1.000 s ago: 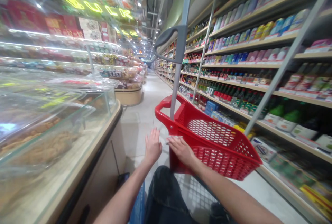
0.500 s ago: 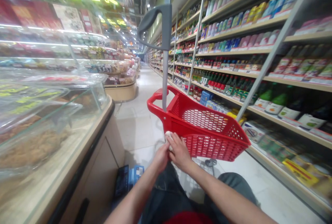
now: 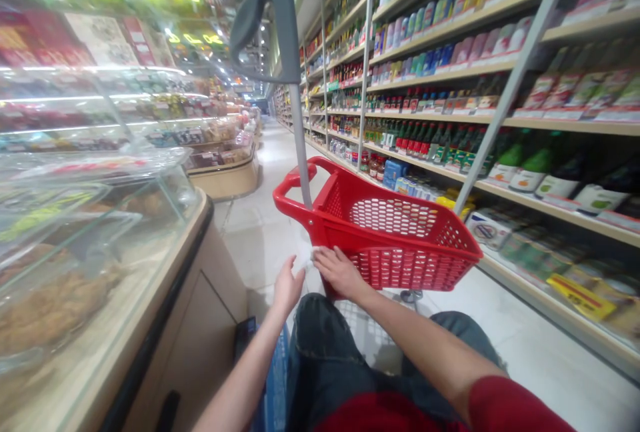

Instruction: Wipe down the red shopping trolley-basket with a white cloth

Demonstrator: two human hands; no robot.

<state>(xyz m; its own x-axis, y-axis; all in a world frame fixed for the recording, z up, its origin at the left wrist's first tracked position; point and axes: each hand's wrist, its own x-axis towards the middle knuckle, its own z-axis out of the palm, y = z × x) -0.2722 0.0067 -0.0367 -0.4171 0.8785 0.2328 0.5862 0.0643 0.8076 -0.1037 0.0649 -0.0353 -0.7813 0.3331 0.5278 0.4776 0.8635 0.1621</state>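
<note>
Over my knees, my right hand (image 3: 340,273) reaches in front of the near end of the red shopping basket cart (image 3: 395,255). Its fingers are bent over a small white, crumpled piece (image 3: 314,254), perhaps tissue or thin plastic, mostly hidden by the fingers. My left hand (image 3: 289,287) is a short way to the left, raised off my leg, with thumb and fingers apart and nothing in it. The cart's grey pull handle (image 3: 293,35) stands up on its metal pole. Nothing shows inside the visible part of the basket.
To the left is a glass-fronted counter (image 3: 150,219) with bagged brown food. Tall shelves (image 3: 430,122) of bottles and cans line the right side. A tiled aisle (image 3: 273,152) runs ahead between them. A blue item (image 3: 275,379) lies beside my left leg.
My hands were together at the white piece. The left has drawn away to the left and opened, while the right stays by the basket with the piece. The view has shifted slightly.
</note>
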